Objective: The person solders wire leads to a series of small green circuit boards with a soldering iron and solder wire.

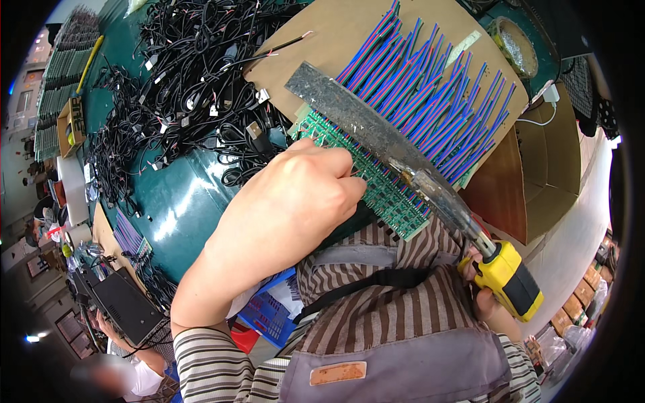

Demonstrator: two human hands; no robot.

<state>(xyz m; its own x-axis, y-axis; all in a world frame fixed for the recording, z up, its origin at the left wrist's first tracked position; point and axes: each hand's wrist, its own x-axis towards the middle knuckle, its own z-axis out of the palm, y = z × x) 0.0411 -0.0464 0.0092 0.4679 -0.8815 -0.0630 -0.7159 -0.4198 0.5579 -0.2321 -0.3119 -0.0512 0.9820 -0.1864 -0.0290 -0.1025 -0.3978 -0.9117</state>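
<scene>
A green circuit board panel (376, 185) with rows of small boards lies on brown cardboard, with bundles of blue, red, green and black ribbon wires (410, 94) fanning out beyond it. Across the wires, beside the board, runs a worn dark metal bar (356, 111). My left hand (295, 191) is closed over the panel's near left end; what its fingers pinch is hidden. In my right hand (485, 302), at the lower right, is a yellow and black soldering gun (508, 281). Its metal barrel points up and left along the bar, with the tip close to the board.
A heap of black cables with plugs (195, 80) covers the far left of the green table (175, 201). An open cardboard box (551, 154) stands at the right, below a round dish (514, 47). A blue plastic basket (269, 309) sits under my left arm. Another person (144, 369) works at the lower left.
</scene>
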